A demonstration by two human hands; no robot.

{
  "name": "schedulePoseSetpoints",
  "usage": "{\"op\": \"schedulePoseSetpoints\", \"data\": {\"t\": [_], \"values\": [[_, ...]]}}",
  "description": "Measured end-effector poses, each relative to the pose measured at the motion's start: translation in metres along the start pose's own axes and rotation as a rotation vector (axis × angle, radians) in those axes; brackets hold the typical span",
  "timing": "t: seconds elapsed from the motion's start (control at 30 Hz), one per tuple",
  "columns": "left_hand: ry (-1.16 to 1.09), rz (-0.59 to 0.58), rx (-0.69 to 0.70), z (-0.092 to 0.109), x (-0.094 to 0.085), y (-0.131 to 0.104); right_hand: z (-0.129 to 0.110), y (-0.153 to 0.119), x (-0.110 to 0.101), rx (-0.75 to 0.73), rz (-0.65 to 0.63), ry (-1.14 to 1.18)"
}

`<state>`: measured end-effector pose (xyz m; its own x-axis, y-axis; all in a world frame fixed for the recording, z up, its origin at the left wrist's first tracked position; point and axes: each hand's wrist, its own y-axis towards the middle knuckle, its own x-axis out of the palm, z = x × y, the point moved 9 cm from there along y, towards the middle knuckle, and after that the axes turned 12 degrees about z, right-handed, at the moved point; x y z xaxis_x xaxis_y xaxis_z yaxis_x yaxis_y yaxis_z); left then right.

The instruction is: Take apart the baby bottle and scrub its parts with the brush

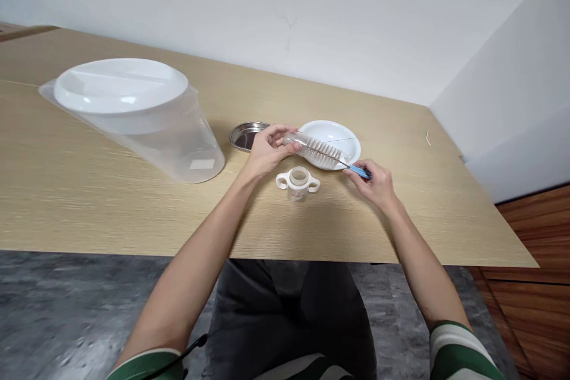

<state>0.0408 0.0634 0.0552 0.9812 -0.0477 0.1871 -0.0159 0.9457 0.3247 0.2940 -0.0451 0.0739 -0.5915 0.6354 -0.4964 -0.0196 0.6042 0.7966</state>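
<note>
My left hand (274, 145) is closed around a small clear bottle (294, 141), its mouth facing right. My right hand (371, 181) grips the blue handle of a bottle brush (327, 153). The brush's white bristles lie at the bottle's mouth, with the tip seemingly just inside; most bristles show outside. Below the bottle stands a white two-handled baby bottle (298, 183), upright and without a lid, apart from both hands. Behind the brush is a white bowl (351, 136), partly covered by brush and hands. A round metal dish (240, 129) is partly hidden behind my left hand.
A large translucent pitcher (146, 136) with a white lid stands on the left of the wooden table (107, 214). A thin pale strip (428, 138) lies at the far right. The white wall (369, 29) bounds the table's back, and a wooden cabinet (534, 285) stands right.
</note>
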Motion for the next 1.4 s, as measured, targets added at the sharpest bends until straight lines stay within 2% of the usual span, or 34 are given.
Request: {"op": "schedulePoseSetpoints", "data": {"t": [0.43,0.7,0.87,1.2,1.4], "values": [[-0.058,-0.051,-0.025,0.003,0.005,-0.001,-0.002,0.001,0.005,-0.028,-0.081,-0.004],[-0.042,0.04,-0.103,-0.012,-0.002,0.002,-0.009,0.001,0.003,-0.107,-0.01,0.043],[-0.01,0.082,-0.161,-0.012,-0.004,0.0,-0.012,0.004,-0.002,-0.137,0.024,0.075],[-0.065,0.052,-0.09,-0.006,-0.005,0.003,-0.013,0.004,0.0,-0.101,-0.018,0.078],[-0.072,-0.059,-0.016,0.002,0.003,0.0,-0.012,0.005,-0.002,-0.106,-0.004,0.034]]}}
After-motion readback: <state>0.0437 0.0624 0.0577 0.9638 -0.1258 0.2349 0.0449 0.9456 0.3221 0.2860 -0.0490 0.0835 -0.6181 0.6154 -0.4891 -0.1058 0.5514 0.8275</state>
